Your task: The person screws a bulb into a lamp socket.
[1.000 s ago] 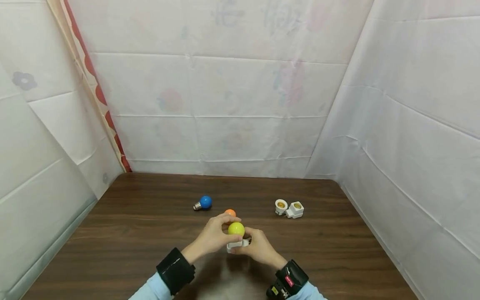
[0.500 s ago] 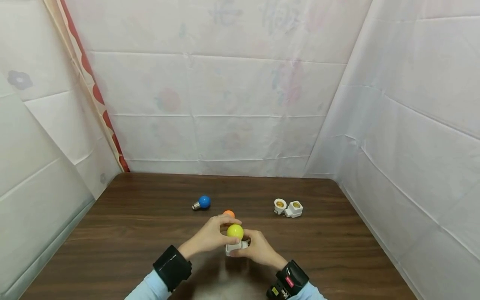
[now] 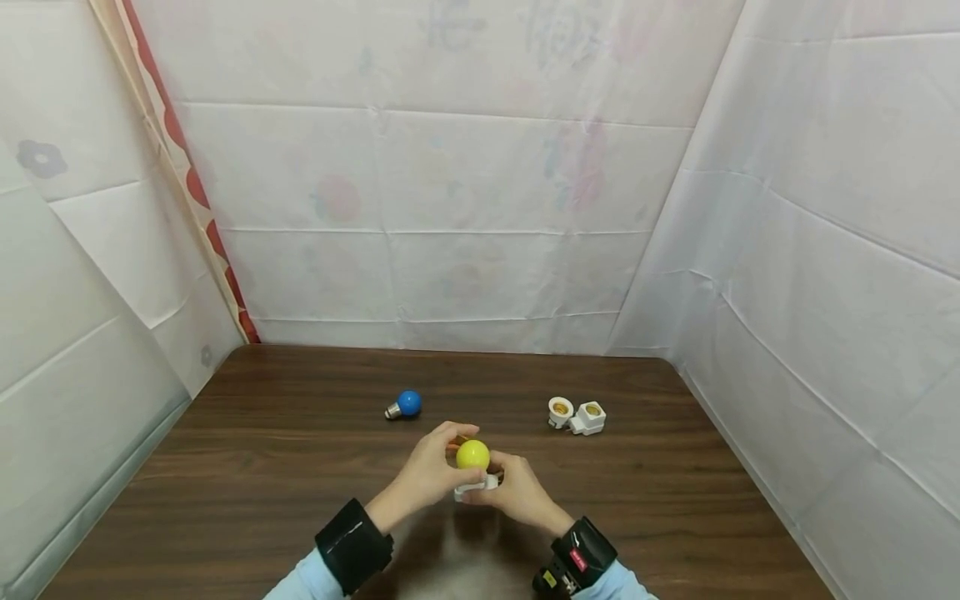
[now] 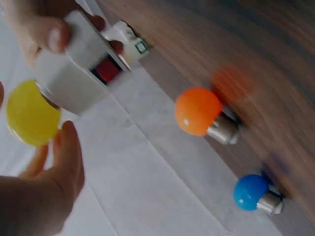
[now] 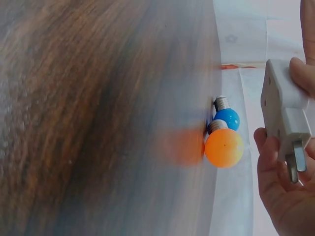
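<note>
Over the near middle of the table, both hands are together at a yellow round bulb (image 3: pixel 472 454) and a white plug-in lamp socket (image 4: pixel 74 83). My left hand (image 3: pixel 427 473) has its thumb in front of the bulb and its fingers behind, gripping it. The right hand (image 3: pixel 519 495) pinches the socket between thumb and fingers, below the bulb. The socket's metal prongs (image 5: pixel 293 164) and red switch (image 4: pixel 107 70) show in the wrist views. The bulb's base is hidden at the socket's mouth, so how deep it sits is unclear.
Behind the hands, an orange bulb (image 4: pixel 198 112) lies on the brown table (image 3: pixel 262 467), mostly hidden in the head view. Further back is a blue bulb (image 3: pixel 408 403). To the right stand a round white socket (image 3: pixel 560 412) and a square one (image 3: pixel 588 418). White sheets hang around.
Both hands, with the bulb and socket, dipped slightly and then rose again. The left fingers have lifted and now cover most of the orange bulb in the head view.
</note>
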`<state>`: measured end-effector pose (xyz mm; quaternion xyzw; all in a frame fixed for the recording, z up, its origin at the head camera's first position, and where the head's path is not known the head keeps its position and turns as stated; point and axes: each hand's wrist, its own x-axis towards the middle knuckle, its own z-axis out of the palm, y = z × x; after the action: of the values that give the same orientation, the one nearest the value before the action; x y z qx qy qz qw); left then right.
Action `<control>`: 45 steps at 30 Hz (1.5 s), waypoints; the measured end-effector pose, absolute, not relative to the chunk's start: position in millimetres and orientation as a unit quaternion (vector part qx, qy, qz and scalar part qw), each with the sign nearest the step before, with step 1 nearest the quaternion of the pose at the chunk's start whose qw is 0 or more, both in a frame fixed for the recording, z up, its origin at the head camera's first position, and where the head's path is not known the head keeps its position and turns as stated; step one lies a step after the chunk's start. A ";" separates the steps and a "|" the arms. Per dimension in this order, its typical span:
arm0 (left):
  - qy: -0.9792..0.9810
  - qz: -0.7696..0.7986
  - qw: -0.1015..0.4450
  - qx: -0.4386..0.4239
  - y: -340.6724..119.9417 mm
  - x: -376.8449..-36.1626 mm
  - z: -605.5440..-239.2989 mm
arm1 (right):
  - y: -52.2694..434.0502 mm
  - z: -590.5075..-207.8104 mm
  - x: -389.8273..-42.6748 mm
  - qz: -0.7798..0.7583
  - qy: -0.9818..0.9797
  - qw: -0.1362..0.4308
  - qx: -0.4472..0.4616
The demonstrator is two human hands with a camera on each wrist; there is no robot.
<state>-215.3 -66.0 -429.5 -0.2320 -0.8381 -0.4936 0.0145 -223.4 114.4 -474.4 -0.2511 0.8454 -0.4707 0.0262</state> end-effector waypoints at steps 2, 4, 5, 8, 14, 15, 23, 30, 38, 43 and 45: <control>-0.852 -0.477 0.024 -0.214 -62.7 -212.2 -428.3 | 114.4 -475.1 -223.6 -0.474 0.845 0.019 -0.247; -0.863 -0.463 0.032 -0.199 -59.8 -210.1 -427.9 | 113.9 -475.4 -223.8 -0.478 0.844 0.014 -0.245; -0.866 -0.460 0.036 -0.193 -58.6 -209.6 -427.8 | 113.8 -475.6 -224.0 -0.480 0.843 0.011 -0.243; -0.869 -0.455 0.048 -0.187 -56.7 -208.2 -428.1 | 113.3 -476.2 -224.1 -0.481 0.843 0.003 -0.239; -0.866 -0.455 0.066 -0.196 -57.1 -208.0 -431.4 | 112.8 -477.5 -223.0 -0.483 0.843 0.007 -0.235; -0.866 -0.454 0.069 -0.199 -57.3 -208.2 -432.2 | 112.9 -477.6 -222.7 -0.482 0.844 0.008 -0.235; -0.860 -0.458 0.049 -0.221 -61.0 -213.4 -435.1 | 116.4 -479.3 -222.0 -0.474 0.843 0.016 -0.253; -0.818 -0.497 -0.029 -0.287 -71.9 -219.1 -437.2 | 119.2 -477.3 -220.0 -0.478 0.837 0.058 -0.259; -0.798 -0.506 -0.111 -0.308 -79.9 -216.6 -423.7 | 119.5 -470.1 -212.9 -0.482 0.826 0.086 -0.281; -0.793 -0.510 -0.116 -0.314 -82.1 -224.1 -433.4 | 118.7 -476.9 -217.2 -0.479 0.831 0.082 -0.271; -0.790 -0.513 -0.114 -0.316 -82.5 -224.8 -434.2 | 118.7 -479.3 -219.3 -0.477 0.832 0.076 -0.271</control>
<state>-224.8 -82.5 -434.2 -0.3156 -0.7900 -0.5130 -0.1143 -219.3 118.7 -479.3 -0.2714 0.8322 -0.4775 0.0760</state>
